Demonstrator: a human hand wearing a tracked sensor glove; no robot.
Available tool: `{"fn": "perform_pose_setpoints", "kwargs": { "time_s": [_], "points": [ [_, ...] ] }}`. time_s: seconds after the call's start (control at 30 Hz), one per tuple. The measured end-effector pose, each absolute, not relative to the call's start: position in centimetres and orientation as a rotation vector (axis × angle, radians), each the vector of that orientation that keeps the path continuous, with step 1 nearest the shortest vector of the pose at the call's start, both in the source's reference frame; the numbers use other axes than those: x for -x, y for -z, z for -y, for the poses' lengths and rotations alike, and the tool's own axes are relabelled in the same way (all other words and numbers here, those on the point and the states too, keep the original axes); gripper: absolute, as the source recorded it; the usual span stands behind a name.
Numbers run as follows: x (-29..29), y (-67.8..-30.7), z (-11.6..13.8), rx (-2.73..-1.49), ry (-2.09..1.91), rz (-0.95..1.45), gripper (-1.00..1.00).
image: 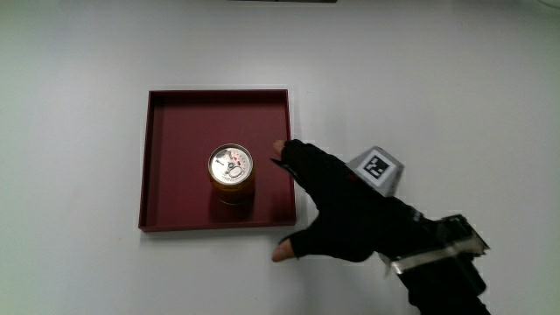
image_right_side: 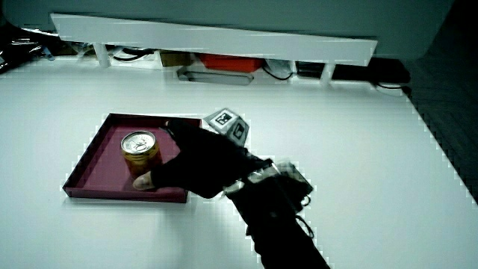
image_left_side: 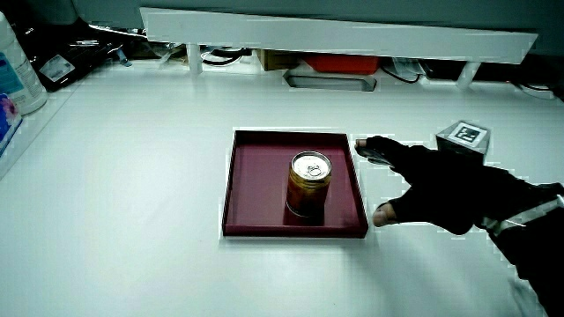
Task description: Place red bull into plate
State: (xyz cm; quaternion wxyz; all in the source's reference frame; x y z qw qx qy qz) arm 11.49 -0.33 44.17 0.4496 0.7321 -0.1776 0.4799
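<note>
One can stands upright in the plate; hands beside it, fingers spread, holding nothing.

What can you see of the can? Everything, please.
The can is a short metal can with a gold-orange body and a silver lid; its pull tab looks flat, so it seems unopened. It stands upright inside the dark red square tray, about at its middle and clear of the raised rim. Only the tray floor touches it. The hand is beside the tray, fingers spread and empty, apart from the can. No label text can be read.
</note>
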Motion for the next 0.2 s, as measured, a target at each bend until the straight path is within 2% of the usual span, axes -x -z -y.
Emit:
{"fn": "perform_pose_setpoints", "kwargs": {
  "time_s": [0.03,0.17,0.2],
  "points": [
    [-12.1,-43.8,0.2,-1.855,-1.112,0.433,-1.00],
    [-13.9,-41.7,-0.7,-1.814,-1.184,0.384,-1.00],
    [-14.6,-41.7,-0.8,-1.879,-1.106,0.416,-1.00]
  ]
}}
